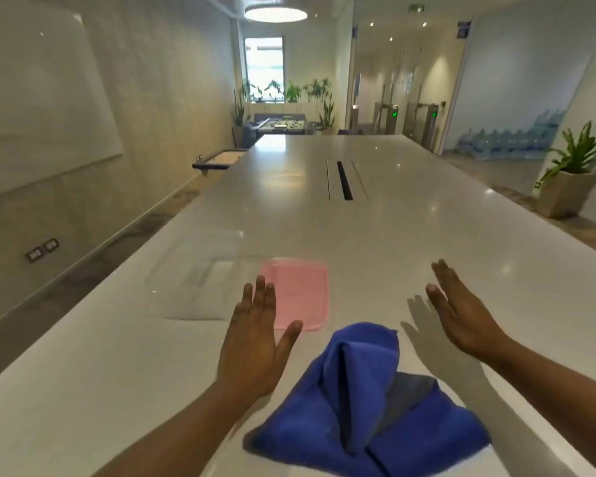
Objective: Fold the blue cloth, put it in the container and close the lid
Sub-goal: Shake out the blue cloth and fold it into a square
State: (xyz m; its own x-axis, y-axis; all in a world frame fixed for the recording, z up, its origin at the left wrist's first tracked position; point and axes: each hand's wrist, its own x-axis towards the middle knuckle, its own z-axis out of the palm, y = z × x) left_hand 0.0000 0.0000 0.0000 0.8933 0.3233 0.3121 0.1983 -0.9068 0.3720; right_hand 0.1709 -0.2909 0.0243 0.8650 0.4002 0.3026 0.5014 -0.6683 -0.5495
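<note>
- Blue cloth [362, 407]: lies crumpled in a loose heap at the near edge of the table [410, 235], between the two forearms. Ridges and overlapping flaps stand up from it; a grey patch shows at its right side, perhaps its other face or a second fabric, which cannot be settled. Judged unfolded: it must be spread flat before any fold can be made.
- Left hand [255, 339]: open, fingers extended and together, thumb splayed, holding nothing. It hovers just left of the heap, its fingertips overlapping the near edge of the pink cloth [298, 294] in this view. Contact with the table cannot be confirmed.
- Right hand [461, 311]: open, palm turned inward, empty, raised clear of the surface to judge by the shadow cast to its left. It stands right of and beyond the heap.
- Assessment: the hands flank the cloth on either side, a posture consistent with readiness to take it by two edges and spread it. No part of the task appears done.
- Pink cloth: flat and square, beyond the blue one; not part of the task, and likely to obstruct spreading.
- Container [193, 287]: clear plastic, faint and blurred, just left of the pink cloth. It appears open, the lid lying flat toward the far side; hinge or separation cannot be told.
</note>
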